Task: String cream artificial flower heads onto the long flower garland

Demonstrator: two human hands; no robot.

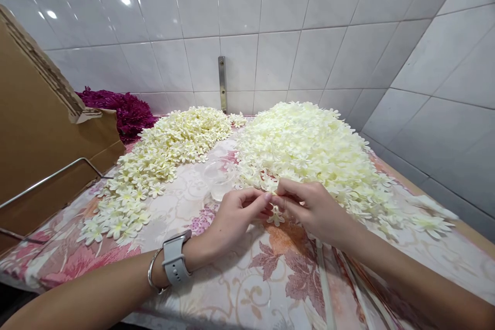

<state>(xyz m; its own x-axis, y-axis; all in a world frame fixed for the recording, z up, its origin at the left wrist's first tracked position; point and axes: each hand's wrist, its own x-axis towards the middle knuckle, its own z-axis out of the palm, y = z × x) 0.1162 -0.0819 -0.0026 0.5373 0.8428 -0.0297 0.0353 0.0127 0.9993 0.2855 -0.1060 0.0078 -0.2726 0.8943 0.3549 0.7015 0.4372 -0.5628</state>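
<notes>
My left hand [237, 219] and my right hand [311, 209] meet above the middle of the table, thumbs and fingertips pinched together. A pale yellowish bit shows between the fingertips, but what they hold is too small and covered to make out. Just below them is a cream artificial flower [276, 217]; whether it lies on the cloth or hangs from my fingers, I cannot tell. Behind my left hand stands a clear plastic cup [219, 185]. Beyond my right hand rises a big heap of cream flowers [305, 139].
A second heap of flowers [174, 139] stretches along the left. Behind it lies a purple bunch [129, 112], partly hidden by a cardboard box [46, 129] beside a metal wire frame [46, 181]. Pale strips [327, 289] lie under my right forearm on the flowered tablecloth [232, 289]. Tiled walls [240, 5] close the back.
</notes>
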